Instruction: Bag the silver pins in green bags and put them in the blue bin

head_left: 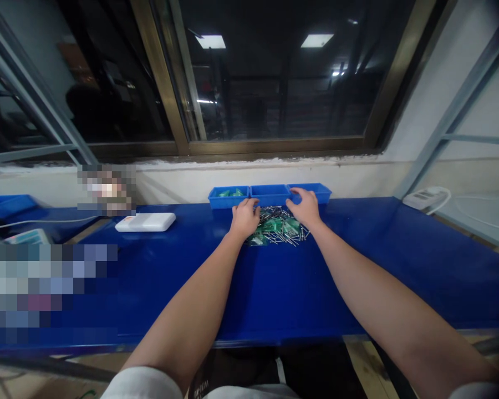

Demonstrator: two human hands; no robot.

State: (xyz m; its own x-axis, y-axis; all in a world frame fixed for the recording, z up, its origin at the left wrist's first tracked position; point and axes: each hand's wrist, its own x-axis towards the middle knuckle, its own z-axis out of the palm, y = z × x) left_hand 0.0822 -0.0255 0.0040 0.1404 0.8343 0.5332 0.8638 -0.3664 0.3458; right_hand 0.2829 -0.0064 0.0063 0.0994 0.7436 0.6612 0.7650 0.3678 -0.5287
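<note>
A heap of small green parts with thin metal pins (pixel 279 227) lies on the blue table (pixel 274 288), just in front of three blue bins. My left hand (pixel 244 217) rests on the heap's left side with its fingers curled down into the parts. My right hand (pixel 304 208) sits at the heap's right side, fingers bent and touching the front edge of the right bin (pixel 316 191). What either hand holds is hidden under the fingers. The left bin (pixel 228 197) has green parts in it. The middle bin (pixel 270 194) stands between them.
A white flat device (pixel 145 221) lies on the table to the left. Another blue tray (pixel 6 204) is at the far left. A white power strip (pixel 426 197) sits on the right by a metal frame. A dark window runs behind the bins.
</note>
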